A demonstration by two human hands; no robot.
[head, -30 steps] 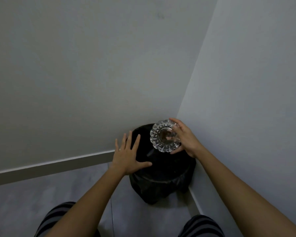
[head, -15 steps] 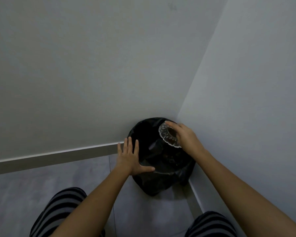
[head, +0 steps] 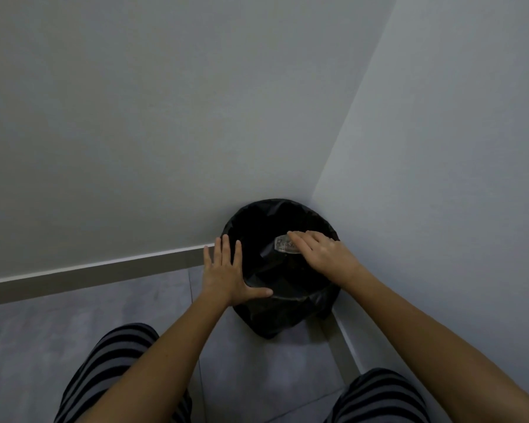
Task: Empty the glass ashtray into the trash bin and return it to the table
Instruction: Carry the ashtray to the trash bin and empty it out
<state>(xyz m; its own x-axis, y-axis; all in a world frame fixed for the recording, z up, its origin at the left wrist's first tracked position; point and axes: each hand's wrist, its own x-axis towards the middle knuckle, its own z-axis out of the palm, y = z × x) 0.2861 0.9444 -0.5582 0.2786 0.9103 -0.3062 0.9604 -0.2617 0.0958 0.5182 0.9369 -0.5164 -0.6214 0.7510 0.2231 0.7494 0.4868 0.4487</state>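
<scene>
Tipped mouth-down, it seems, the ashtray (head: 284, 245) is clamped under the right hand (head: 324, 254) over the bin (head: 287, 315), whose rim is steadied by the spread left hand (head: 226, 273).

Ashtray (head: 284, 245) over bin (head: 287, 319) in wall corner

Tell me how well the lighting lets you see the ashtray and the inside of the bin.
Head view: the light is dim and flat. The trash bin, lined in black, reads as a near featureless dark hole. The glass ashtray shows only as a faint, slightly blurred glint beside the right hand; whatever it holds cannot be told. The wide-angle lens slants the walls.
</scene>
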